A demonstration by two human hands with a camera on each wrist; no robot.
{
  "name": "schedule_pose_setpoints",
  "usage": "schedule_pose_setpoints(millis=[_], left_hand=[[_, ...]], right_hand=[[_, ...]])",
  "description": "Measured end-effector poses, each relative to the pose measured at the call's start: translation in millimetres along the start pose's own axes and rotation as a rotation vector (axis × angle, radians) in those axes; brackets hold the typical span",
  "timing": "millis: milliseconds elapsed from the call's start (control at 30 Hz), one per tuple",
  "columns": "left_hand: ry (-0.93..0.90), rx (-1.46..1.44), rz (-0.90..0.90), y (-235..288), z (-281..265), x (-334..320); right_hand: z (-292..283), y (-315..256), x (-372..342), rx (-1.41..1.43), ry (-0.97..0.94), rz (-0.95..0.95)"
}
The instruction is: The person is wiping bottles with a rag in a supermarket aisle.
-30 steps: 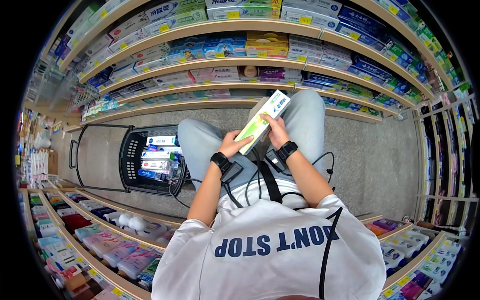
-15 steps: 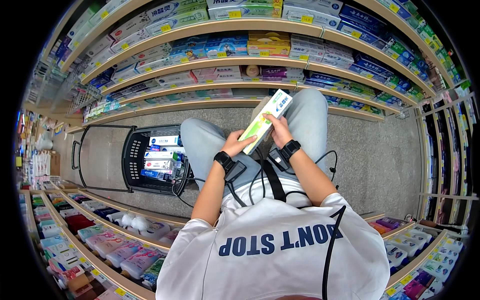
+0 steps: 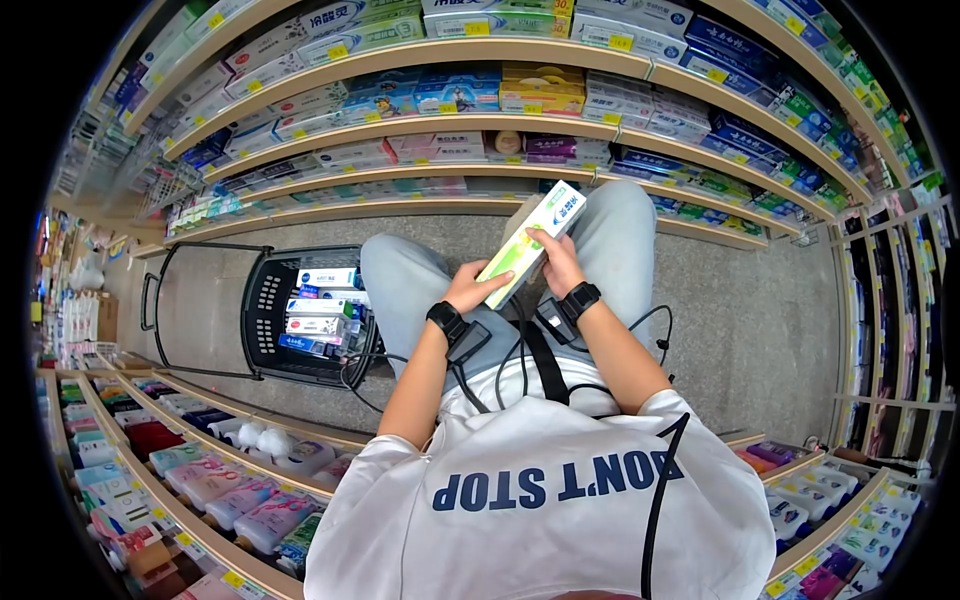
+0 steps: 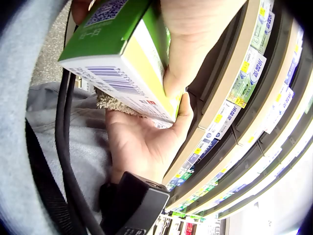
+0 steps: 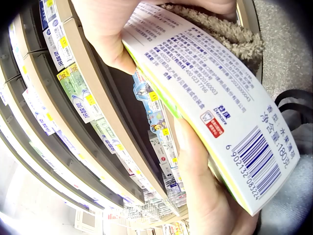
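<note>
Both hands hold a white, yellow and green toothpaste box [image 3: 560,207] tilted above the lap. My left hand [image 3: 470,287] grips its near end, thumb along the yellow-green face. Farther up the box, my right hand [image 3: 560,262] holds it with the thumb over the front. The left wrist view shows the green end flap and a barcode on the box [image 4: 117,81]. Seen from the right wrist, the white back of the box [image 5: 215,93] carries blue printed text, a small red logo and another barcode.
On the floor at left stands a black basket [image 3: 262,325] holding several toothpaste boxes [image 3: 318,307], its handle frame [image 3: 158,305] folded out. Shelves [image 3: 420,128] of boxed toothpaste curve ahead. Bottles [image 3: 250,500] line shelves behind. Black cables [image 3: 520,370] cross the lap.
The view shifts slightly against the shelves and basket. Both hands keep their hold on the box, which stays at nearly the same tilt.
</note>
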State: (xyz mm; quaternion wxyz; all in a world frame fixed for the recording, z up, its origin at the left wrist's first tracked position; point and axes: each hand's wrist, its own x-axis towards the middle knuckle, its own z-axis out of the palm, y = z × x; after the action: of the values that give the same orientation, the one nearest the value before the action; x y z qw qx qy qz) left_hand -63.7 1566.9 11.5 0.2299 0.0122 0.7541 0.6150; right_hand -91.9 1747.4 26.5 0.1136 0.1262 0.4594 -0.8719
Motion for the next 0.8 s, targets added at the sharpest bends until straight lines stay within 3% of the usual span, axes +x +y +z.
schedule_pose_setpoints(millis=[167,400,500,800], left_hand=[[-0.004,0.016,-0.024,-4.6,-0.4,1.5],[-0.44,-0.527,-0.129,12.2,-0.1,-9.6],[-0.316,-0.425,-0.046,7.4,0.9,-8.7],[-0.215,-0.328,0.041,0.6,2.1,-1.6]], right_hand=[[-0.4,0.7,-0.5,0.002,0.005,0.008],[2.5,2.2,-0.5,-0.212,-0.016,-0.088],[8.0,-0.7,-3.8,-0.215,-0.024,-0.209],[13.3,-5.9,-6.6,-0.208,0.015,-0.255]])
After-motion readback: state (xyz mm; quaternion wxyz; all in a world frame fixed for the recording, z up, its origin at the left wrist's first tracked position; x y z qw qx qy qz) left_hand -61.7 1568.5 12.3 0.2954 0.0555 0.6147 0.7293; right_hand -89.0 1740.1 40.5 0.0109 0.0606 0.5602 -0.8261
